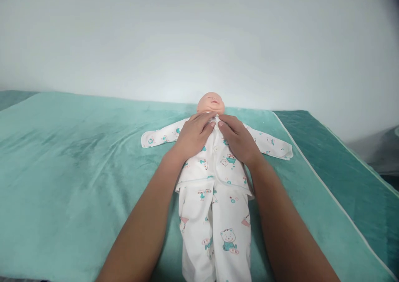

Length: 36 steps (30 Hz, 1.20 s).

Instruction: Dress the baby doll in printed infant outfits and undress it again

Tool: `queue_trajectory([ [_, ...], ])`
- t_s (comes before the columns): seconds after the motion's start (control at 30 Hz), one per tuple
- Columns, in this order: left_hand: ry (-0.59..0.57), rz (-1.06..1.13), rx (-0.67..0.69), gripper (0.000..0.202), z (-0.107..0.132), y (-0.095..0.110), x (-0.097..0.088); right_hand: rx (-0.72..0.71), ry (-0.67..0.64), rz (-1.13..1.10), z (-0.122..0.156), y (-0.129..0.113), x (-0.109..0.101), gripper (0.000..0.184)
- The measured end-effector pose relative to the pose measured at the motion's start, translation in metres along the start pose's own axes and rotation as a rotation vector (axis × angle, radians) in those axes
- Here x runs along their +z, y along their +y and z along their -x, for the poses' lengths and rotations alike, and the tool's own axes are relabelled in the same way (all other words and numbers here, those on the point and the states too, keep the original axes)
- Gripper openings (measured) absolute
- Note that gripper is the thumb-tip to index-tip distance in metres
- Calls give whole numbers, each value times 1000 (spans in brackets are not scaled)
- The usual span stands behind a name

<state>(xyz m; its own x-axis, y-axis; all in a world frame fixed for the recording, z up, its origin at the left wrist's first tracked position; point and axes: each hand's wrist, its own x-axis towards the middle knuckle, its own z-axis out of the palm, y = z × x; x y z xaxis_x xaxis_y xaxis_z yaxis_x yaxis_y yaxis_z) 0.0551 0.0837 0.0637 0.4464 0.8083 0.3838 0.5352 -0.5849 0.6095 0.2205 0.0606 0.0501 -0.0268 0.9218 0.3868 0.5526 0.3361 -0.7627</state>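
Note:
A baby doll [211, 102] lies on its back on a teal blanket [77, 157], head away from me, arms spread. It wears a white printed shirt [218, 157] and matching trousers [215, 232]. My left hand [195, 134] rests on the doll's chest left of the shirt's front. My right hand [238, 139] rests on the chest to the right. The fingertips of both hands meet at the collar just below the chin and pinch the shirt's front edges there.
The blanket has a pale piped edge [311, 165] along its right side, with darker teal cloth [349, 178] beyond it. A plain white wall [199, 36] stands right behind the surface.

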Motion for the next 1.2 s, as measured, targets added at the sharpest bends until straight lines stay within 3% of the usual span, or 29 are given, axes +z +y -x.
queue_trajectory([
  [0.2, 8, 28, 12, 39, 0, -2, 1, -46, -79, -17, -5, -1, -2, 38],
  [0.4, 35, 138, -38, 40, 4, -8, -1, 19, -12, -145, 0, 11, -6, 38],
  [0.53, 122, 69, -123, 46, 13, -27, -1, 64, 57, -73, 5, 32, -7, 43],
  [0.67, 141, -215, -159, 46, 35, -58, -10, 30, 127, 151, 13, 64, -12, 49],
  [0.8, 139, -437, -246, 48, 71, -89, -28, -32, 108, 454, 35, 100, -38, 51],
  [0.93, 189, -515, -401, 55, 101, -106, -45, 52, 74, 566, 66, 130, -78, 52],
  [1.07, 309, -571, -550, 51, 109, -105, -49, 213, 154, 608, 86, 144, -105, 46],
  [1.2, 396, -487, -593, 46, 104, -104, -49, 423, 288, 653, 88, 140, -113, 46],
])
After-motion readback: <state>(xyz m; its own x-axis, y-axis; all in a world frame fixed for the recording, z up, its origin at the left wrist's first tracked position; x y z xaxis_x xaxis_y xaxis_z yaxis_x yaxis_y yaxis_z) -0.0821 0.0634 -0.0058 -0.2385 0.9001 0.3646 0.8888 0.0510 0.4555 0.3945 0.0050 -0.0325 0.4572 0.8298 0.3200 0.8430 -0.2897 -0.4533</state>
